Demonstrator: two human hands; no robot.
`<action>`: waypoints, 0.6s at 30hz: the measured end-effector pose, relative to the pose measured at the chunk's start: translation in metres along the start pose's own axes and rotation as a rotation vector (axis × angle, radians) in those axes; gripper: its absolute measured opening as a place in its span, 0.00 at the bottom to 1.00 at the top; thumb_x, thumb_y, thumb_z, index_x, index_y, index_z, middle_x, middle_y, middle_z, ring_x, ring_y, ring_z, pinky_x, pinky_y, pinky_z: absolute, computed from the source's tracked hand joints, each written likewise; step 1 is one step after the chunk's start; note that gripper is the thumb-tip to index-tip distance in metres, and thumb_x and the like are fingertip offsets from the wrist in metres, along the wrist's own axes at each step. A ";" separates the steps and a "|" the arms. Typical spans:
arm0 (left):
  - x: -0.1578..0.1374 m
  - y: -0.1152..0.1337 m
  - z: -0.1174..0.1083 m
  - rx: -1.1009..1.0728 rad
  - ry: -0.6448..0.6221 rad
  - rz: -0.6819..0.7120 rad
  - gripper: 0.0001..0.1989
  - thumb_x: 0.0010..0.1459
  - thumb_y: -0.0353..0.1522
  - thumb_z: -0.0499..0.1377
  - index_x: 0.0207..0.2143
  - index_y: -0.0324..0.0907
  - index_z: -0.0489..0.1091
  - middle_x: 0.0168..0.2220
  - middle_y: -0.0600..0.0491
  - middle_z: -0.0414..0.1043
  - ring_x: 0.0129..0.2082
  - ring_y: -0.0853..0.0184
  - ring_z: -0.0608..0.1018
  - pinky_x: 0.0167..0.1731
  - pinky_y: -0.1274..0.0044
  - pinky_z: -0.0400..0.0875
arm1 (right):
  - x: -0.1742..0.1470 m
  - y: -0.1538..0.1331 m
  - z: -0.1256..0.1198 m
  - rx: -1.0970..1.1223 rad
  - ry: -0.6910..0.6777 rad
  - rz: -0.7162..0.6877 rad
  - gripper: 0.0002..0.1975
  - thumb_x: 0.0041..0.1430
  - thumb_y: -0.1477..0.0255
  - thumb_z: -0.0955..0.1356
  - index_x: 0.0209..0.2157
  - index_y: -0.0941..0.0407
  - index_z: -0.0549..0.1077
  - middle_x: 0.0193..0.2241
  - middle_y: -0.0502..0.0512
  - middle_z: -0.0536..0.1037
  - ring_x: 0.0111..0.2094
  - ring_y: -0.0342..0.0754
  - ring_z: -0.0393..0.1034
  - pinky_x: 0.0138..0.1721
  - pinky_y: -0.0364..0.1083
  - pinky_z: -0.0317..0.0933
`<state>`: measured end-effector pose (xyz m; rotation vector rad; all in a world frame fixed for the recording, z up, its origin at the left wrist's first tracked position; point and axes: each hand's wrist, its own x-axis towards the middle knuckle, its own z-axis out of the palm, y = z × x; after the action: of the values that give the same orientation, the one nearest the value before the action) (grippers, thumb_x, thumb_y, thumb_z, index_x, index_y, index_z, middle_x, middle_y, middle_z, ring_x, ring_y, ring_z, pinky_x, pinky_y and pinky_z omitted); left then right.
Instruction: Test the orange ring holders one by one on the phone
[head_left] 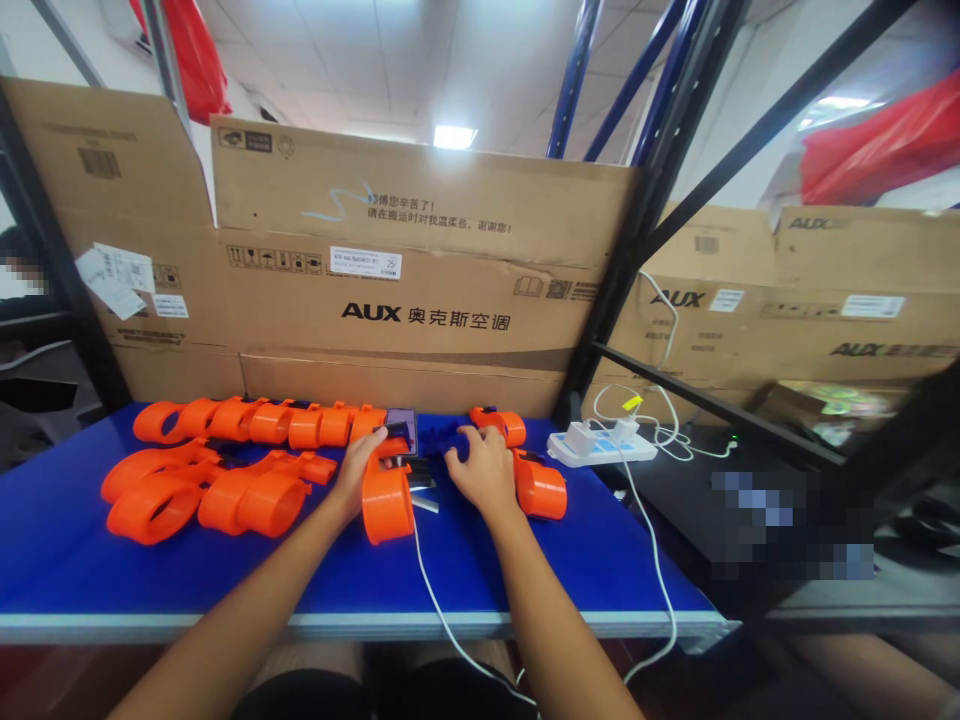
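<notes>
Viewed from my remote station:
Left hand [367, 462], one: fingers pinching an orange ring piece [388, 508] near its upper end, ring hanging downward, at the middle of the blue tabletop [112, 588].
Right hand [486, 468], one: fingers curled and parted at dark blue pieces [436, 438]; whether they pinch any, I cannot tell.
Orange rings [270, 424], two rows, left side; further orange rings [545, 491] beside the right hand.
Phone [402, 418], one, behind the held piece.
White power strip [643, 449], one, right edge, plugs fitted.

orange rings [388, 510], blue tabletop [225, 580], white power strip [600, 456]
</notes>
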<state>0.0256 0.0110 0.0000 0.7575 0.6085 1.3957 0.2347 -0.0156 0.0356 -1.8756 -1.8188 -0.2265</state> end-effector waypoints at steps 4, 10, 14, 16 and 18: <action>-0.002 0.000 0.002 0.039 -0.022 0.039 0.17 0.48 0.42 0.70 0.33 0.38 0.73 0.23 0.52 0.75 0.20 0.67 0.76 0.23 0.76 0.71 | -0.003 -0.002 0.006 -0.072 -0.041 -0.038 0.25 0.60 0.56 0.66 0.56 0.52 0.70 0.52 0.64 0.68 0.54 0.63 0.60 0.51 0.58 0.54; 0.003 -0.003 -0.005 0.120 -0.009 0.057 0.18 0.48 0.43 0.70 0.30 0.38 0.73 0.20 0.53 0.73 0.17 0.69 0.73 0.21 0.78 0.67 | -0.001 -0.001 0.006 -0.089 -0.062 0.010 0.25 0.59 0.60 0.67 0.57 0.53 0.68 0.51 0.65 0.69 0.53 0.62 0.62 0.51 0.57 0.54; 0.006 -0.005 -0.009 0.142 -0.025 0.045 0.19 0.48 0.45 0.69 0.29 0.38 0.72 0.20 0.53 0.72 0.18 0.68 0.73 0.22 0.77 0.68 | 0.001 -0.001 0.002 -0.055 -0.012 0.104 0.27 0.61 0.58 0.65 0.59 0.54 0.65 0.51 0.66 0.68 0.51 0.61 0.66 0.50 0.54 0.56; 0.005 -0.005 -0.010 0.157 -0.029 0.047 0.19 0.48 0.45 0.69 0.30 0.38 0.72 0.21 0.52 0.73 0.19 0.67 0.74 0.22 0.76 0.69 | 0.001 0.000 0.002 -0.049 -0.038 0.151 0.29 0.61 0.57 0.65 0.60 0.56 0.63 0.51 0.67 0.67 0.48 0.60 0.68 0.49 0.53 0.57; 0.005 -0.005 -0.009 0.163 -0.026 0.048 0.19 0.48 0.45 0.69 0.29 0.38 0.72 0.21 0.52 0.73 0.19 0.68 0.74 0.22 0.76 0.68 | 0.000 0.000 0.004 -0.064 -0.086 0.177 0.31 0.61 0.55 0.66 0.61 0.56 0.61 0.51 0.69 0.65 0.48 0.61 0.69 0.48 0.54 0.58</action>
<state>0.0220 0.0165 -0.0093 0.9242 0.6938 1.3892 0.2339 -0.0137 0.0327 -2.1072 -1.7053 -0.1439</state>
